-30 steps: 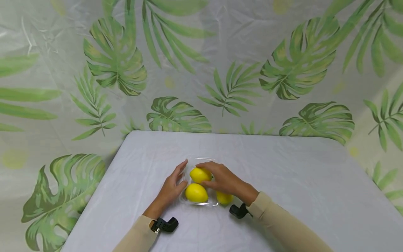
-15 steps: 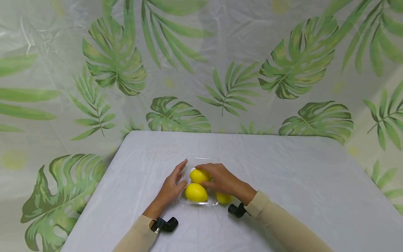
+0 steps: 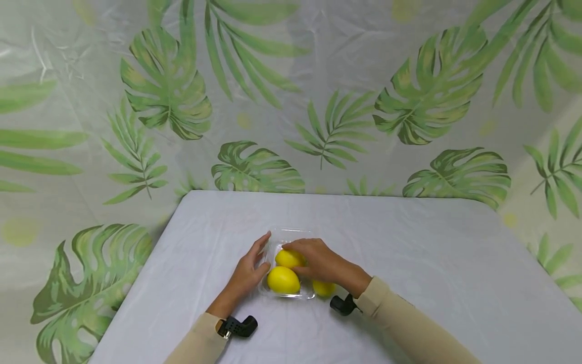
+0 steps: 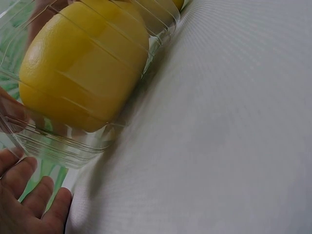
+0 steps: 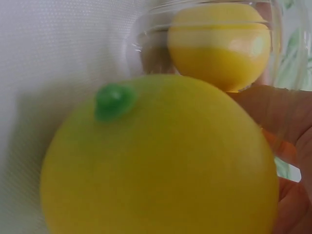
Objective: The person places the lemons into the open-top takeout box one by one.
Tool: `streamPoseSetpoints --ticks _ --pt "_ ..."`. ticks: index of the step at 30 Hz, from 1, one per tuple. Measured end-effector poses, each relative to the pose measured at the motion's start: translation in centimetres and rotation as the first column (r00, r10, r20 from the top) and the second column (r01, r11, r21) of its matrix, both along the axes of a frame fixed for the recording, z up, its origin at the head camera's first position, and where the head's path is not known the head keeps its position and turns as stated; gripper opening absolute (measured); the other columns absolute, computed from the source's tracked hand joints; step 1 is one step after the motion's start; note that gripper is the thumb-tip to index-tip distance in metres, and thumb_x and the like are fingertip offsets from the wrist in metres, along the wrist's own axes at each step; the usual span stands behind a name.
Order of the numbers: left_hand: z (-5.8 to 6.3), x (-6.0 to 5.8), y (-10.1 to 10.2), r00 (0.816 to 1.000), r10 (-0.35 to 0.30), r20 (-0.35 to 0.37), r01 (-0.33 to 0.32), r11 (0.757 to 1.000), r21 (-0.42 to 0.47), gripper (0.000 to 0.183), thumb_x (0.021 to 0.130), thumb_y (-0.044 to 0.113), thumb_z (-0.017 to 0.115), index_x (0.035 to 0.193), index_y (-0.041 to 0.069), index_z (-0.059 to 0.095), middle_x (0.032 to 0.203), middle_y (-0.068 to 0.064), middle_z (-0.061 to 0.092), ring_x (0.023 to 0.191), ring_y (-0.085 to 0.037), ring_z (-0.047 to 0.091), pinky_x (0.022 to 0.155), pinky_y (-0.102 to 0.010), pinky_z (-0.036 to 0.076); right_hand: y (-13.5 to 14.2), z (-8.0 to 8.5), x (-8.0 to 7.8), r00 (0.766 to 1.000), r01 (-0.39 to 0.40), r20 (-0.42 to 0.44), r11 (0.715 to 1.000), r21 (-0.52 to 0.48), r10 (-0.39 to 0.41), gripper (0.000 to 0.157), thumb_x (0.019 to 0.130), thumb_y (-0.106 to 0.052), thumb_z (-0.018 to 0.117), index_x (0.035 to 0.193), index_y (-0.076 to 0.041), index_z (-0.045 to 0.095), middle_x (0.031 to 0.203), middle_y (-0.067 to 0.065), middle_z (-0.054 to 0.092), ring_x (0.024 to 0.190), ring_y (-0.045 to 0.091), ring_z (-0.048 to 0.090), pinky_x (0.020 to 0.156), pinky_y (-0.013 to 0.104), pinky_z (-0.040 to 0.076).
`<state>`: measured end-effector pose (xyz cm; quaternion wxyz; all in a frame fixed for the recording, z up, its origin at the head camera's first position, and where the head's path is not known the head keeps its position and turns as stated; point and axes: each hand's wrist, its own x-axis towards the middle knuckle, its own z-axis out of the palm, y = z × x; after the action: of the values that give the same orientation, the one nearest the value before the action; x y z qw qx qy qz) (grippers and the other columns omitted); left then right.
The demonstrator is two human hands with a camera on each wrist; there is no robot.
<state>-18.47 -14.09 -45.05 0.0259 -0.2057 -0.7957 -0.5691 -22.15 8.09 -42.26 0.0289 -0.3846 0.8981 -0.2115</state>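
Observation:
A clear plastic container (image 3: 291, 296) sits on the white-covered table with two yellow lemons inside. My right hand (image 3: 326, 260) grips the rear lemon (image 3: 288, 258) from above, between thumb and fingers. Right in front of it lies the other lemon (image 3: 283, 280), seen through the clear wall (image 4: 73, 151) in the left wrist view. Along the container's left side, my left hand (image 3: 247, 273) rests with thumb and fingers spread against the wall. A third lemon (image 3: 324, 288), partly hidden under my right hand, lies outside on the right; its green stem end (image 5: 114, 101) shows in the right wrist view.
The white cloth (image 3: 409, 242) spreads over the table around the container. Behind the table's far edge hangs a leaf-patterned sheet (image 3: 336, 131). Black wrist cameras (image 3: 243, 326) sit on both forearms, low over the cloth.
My right hand and the rear lemon have shifted slightly toward the front lemon and lower. My left hand stays in place at the container's side.

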Motion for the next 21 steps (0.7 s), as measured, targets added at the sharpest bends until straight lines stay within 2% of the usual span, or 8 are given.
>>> streamPoseSetpoints --ticks 5,9,15,21 --pt "0.0 -0.1 -0.1 1.000 -0.003 -0.002 0.003 1.000 -0.014 0.064 0.089 -0.009 0.050 0.149 -0.001 0.029 0.155 -0.019 0.028 0.140 -0.037 0.031 0.110 -0.050 0.032 0.1 0.5 0.1 0.998 0.023 0.059 1.000 -0.017 -0.022 0.057 0.086 -0.025 0.073 0.138 -0.011 0.053 0.137 0.002 0.055 0.125 0.022 0.050 0.105 0.046 0.043" --pt "0.0 -0.2 -0.1 1.000 -0.005 -0.020 0.004 1.000 -0.005 0.064 0.089 -0.009 0.050 0.149 -0.002 0.028 0.155 -0.020 0.028 0.139 -0.038 0.031 0.110 -0.052 0.032 0.3 0.8 0.3 0.996 0.041 0.082 0.998 -0.038 -0.038 0.058 0.086 -0.026 0.073 0.138 -0.012 0.053 0.138 0.002 0.053 0.127 0.023 0.048 0.105 0.047 0.043" --pt "0.1 -0.1 -0.1 1.000 -0.001 -0.010 0.001 1.000 -0.001 0.063 0.090 -0.009 0.050 0.149 -0.002 0.028 0.155 -0.020 0.028 0.140 -0.038 0.031 0.110 -0.052 0.031 0.8 0.8 0.3 0.998 0.023 0.067 0.998 -0.058 -0.019 0.056 0.086 -0.024 0.073 0.136 -0.011 0.054 0.138 0.002 0.053 0.128 0.023 0.047 0.106 0.046 0.042" --pt "0.0 -0.1 -0.1 1.000 0.003 -0.021 -0.003 1.000 -0.011 0.063 0.089 -0.010 0.050 0.149 -0.003 0.028 0.155 -0.020 0.028 0.140 -0.036 0.030 0.110 -0.051 0.032 1.6 1.0 0.6 0.998 0.022 0.064 0.992 -0.128 -0.014 0.053 0.086 -0.016 0.073 0.135 -0.009 0.055 0.136 0.002 0.055 0.127 0.022 0.048 0.106 0.043 0.042"
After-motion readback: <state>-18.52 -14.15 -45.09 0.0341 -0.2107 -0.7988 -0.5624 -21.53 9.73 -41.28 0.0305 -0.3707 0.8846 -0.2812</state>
